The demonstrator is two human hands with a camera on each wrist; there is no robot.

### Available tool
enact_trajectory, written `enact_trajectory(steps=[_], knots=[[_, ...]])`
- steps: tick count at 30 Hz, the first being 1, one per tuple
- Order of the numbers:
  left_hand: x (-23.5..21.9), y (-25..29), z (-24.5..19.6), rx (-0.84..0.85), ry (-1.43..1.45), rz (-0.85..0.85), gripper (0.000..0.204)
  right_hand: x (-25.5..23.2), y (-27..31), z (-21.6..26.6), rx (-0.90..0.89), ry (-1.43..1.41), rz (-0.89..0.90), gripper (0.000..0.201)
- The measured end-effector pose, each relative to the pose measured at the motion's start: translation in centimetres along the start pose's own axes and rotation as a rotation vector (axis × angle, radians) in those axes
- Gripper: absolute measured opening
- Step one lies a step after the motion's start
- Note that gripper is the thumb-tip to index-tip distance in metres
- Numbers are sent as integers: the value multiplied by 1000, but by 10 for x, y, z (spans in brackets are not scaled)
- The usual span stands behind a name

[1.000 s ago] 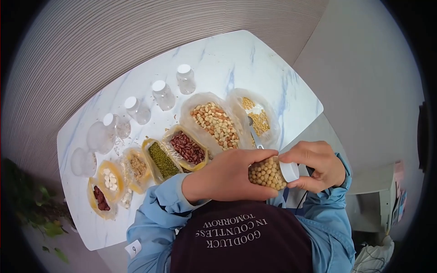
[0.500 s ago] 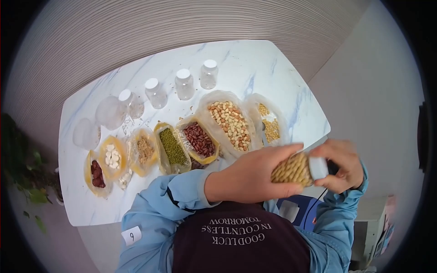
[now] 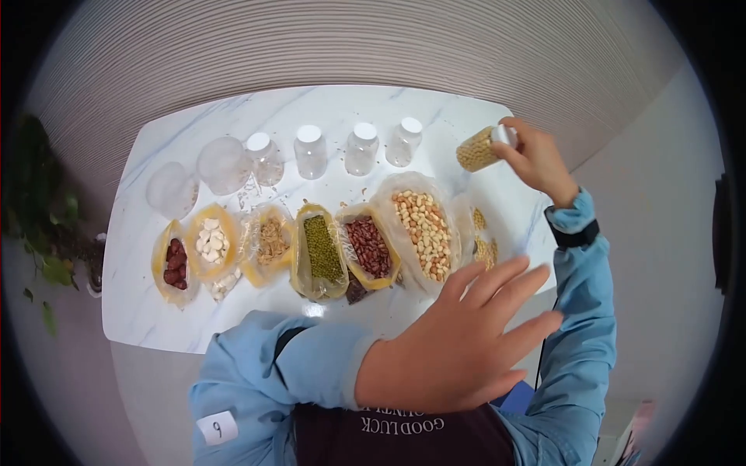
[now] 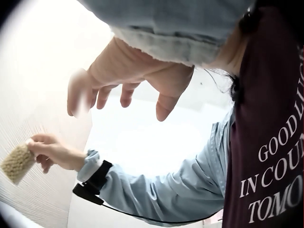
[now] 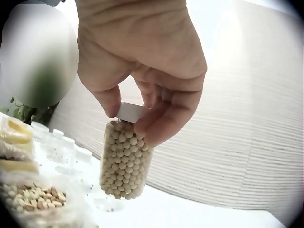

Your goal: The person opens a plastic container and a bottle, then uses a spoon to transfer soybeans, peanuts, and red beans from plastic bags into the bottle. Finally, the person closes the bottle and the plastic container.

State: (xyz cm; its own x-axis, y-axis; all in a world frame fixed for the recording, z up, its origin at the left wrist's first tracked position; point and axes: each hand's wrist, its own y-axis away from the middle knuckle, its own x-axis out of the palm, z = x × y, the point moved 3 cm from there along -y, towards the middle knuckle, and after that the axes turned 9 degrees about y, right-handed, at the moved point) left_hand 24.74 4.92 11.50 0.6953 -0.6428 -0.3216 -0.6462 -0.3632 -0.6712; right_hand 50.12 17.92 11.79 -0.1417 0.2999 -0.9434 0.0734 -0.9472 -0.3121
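My right hand grips a clear jar of soybeans by its white lid, fingers and thumb pinching round it. In the right wrist view the lid sits on the jar, which is full of pale round beans and hangs slightly tilted over the table. My left hand holds nothing; its fingers are spread in front of my chest, near the bag of soybeans and the bag of peanuts.
Several lidded clear jars stand in a row along the table's back. Open bags of red beans, mung beans, white pieces and dark red dried fruit line the front. Two translucent round containers lie at left.
The left hand has let go of the soybean jar. The right hand has carried it by the lid away from my body to the table's far right side. The view has turned slightly.
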Motion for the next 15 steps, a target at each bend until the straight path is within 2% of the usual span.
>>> enact_trajectory(steps=[5,8,10,15], knots=[[-18,31,2,-150,-82,79,46,73,-52,-20,-36,152,88,43],[-32,58,6,-219,-166,4,43,92,-70,-13,5,245,165,44],[-45,73,6,-318,-204,-69,43,112,-77,-18,-4,210,147,46],[-63,118,10,-483,-235,-270,44,125,-84,-24,30,176,186,50]])
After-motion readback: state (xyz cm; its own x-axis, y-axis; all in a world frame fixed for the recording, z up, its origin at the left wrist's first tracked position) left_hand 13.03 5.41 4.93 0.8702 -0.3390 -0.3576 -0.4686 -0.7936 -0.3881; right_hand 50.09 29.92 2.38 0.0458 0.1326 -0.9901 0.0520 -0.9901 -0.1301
